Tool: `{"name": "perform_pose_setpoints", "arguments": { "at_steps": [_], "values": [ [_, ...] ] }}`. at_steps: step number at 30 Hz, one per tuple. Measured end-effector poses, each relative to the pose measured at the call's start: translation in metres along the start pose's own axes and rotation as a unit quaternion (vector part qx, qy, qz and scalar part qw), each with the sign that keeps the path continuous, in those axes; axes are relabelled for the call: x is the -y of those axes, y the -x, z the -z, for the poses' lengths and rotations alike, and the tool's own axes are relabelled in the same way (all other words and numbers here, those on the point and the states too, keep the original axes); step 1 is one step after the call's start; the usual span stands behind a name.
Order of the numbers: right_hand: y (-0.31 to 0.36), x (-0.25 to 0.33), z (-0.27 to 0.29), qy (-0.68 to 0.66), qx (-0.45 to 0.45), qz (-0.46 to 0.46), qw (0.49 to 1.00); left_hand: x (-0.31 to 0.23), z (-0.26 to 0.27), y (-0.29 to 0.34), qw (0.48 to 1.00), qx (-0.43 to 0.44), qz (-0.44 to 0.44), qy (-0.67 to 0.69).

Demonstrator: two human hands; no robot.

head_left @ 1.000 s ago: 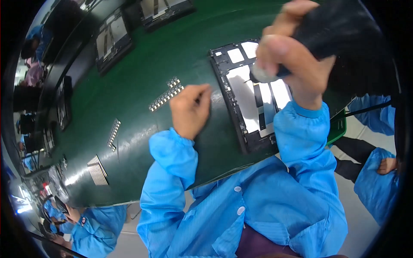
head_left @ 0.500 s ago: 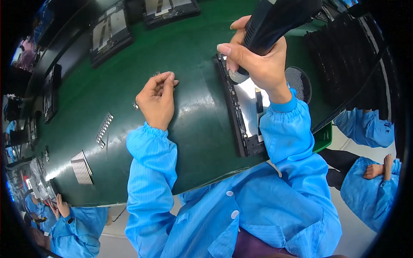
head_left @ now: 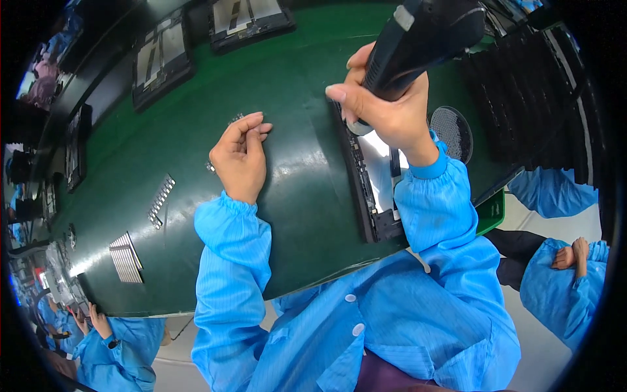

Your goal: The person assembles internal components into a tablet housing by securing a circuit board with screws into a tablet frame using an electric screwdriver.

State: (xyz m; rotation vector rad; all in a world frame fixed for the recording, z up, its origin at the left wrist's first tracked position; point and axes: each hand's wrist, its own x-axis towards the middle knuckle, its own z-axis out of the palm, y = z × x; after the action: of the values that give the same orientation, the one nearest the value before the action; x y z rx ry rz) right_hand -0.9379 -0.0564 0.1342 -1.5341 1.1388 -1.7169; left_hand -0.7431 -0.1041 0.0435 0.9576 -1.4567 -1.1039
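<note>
My right hand grips a black heat gun, with vents in its side and a pale round nozzle. The nozzle end points down at the upper part of an opened tablet-like device, which has a dark frame and a shiny silver inside; hand and sleeve cover much of it. Left of the device, my left hand hovers over the green table with curled fingers and thumb drawn together. Whether anything small is between them is hidden. Small metallic parts show beside and behind that hand.
On the green mat lie a strip of small parts and a striped metallic piece. Similar opened devices stand at the far left. A round mesh dish and black stacked trays are right. Co-workers sit both sides.
The heat gun and my right hand have shifted slightly left and down along the device. My left hand stays nearly in place, its fingertips a little farther apart.
</note>
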Motion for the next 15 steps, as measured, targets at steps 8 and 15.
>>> {"name": "perform_pose_setpoints", "arguments": {
  "at_steps": [8, 15],
  "values": [
    [0.009, -0.006, -0.002, 0.03, -0.006, 0.03, 0.999, -0.037, -0.011, 0.034, 0.972, 0.082, -0.111, -0.19],
    [-0.034, 0.001, 0.032, -0.016, 0.051, 0.368, 0.928, -0.064, -0.046, 0.085, 0.902, 0.285, -0.26, -0.193]
  ]
}}
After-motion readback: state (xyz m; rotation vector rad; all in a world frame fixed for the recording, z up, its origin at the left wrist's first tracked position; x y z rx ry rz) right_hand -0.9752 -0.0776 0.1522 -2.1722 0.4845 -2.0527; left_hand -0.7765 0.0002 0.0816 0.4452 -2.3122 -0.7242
